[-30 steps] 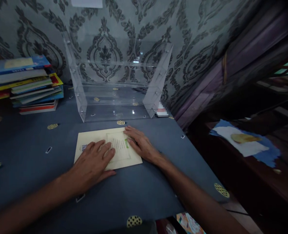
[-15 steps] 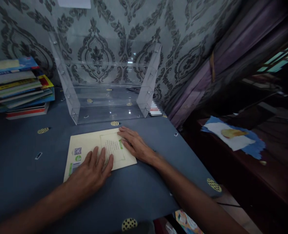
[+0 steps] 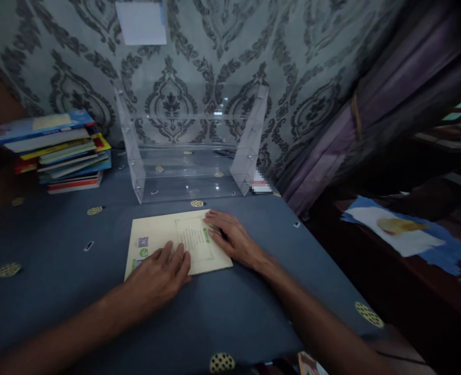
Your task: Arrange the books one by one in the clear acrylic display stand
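A cream-coloured book point(image 3: 158, 232) lies flat on the table, its printed cover with a QR code and a green label facing up. My left hand point(image 3: 162, 273) rests on its lower middle, fingers stretched out and a little apart. Over the right edge of the book lies my right hand point(image 3: 234, 239), fingers extended and its thumb on the cover. Neither hand is wrapped round anything. Part of the printing at the lower left is hidden under my left hand.
Behind the book stands a clear acrylic rack point(image 3: 187, 185) with tiered shelves. A stack of books point(image 3: 74, 151) sits at the back left. The blue table cloth point(image 3: 59, 302) has a pineapple pattern. Beyond the table's right edge, a blue and white cloth point(image 3: 406, 234) lies on a dark surface.
The camera view has shifted, so everything appears farther right and most things a little lower. Both hands stay on the book; the left fingers look somewhat more drawn together.
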### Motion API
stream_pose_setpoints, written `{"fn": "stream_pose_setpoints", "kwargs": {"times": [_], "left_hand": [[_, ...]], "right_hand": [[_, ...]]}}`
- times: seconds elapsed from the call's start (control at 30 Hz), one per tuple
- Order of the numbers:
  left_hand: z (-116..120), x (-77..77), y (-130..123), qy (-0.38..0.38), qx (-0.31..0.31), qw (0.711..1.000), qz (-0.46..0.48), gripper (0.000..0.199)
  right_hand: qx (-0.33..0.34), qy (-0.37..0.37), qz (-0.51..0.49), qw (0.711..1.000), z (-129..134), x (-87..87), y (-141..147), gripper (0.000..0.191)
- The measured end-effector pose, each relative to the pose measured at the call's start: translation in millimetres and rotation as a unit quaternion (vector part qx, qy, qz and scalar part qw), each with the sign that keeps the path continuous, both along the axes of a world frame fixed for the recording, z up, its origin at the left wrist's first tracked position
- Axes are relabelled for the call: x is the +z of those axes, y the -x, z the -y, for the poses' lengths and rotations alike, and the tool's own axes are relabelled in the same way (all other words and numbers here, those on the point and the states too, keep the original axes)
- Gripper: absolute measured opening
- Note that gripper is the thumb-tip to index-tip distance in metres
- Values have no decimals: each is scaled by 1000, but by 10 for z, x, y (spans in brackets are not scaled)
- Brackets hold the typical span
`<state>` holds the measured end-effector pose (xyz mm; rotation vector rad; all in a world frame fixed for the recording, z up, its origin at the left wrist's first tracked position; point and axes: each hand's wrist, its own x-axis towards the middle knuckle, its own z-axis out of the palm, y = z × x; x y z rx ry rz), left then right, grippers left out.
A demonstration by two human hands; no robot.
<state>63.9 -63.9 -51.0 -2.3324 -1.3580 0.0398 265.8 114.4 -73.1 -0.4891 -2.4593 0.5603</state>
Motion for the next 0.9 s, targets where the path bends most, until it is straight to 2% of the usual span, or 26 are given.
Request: {"fn": "stream_pose_setpoints", "kwargs": {"times": [0.1,0.2,0.27,0.4,0.53,0.63,0.9], "left_hand": [[106,45,127,11,16,999,43,32],[241,53,259,-19,65,996,59,38],[317,68,329,-36,94,993,57,37],[496,128,384,-64,105,989,76,33],[757,165,328,-91,68,986,121,25],[903,155,272,-86,74,984,140,21],[933,75,256,-77,95,975,188,24]], "right_hand": [[15,-27,10,999,96,128,140,29],[89,-27,34,995,273,296,479,32],[137,-20,77,987,404,380,766,40],[210,-20,116,971,619,420,1177,47],[261,13,90,961,771,378,1176,54],[284,46,88,954,832,356,1092,51],[326,62,77,940,876,352,1074,50]]}}
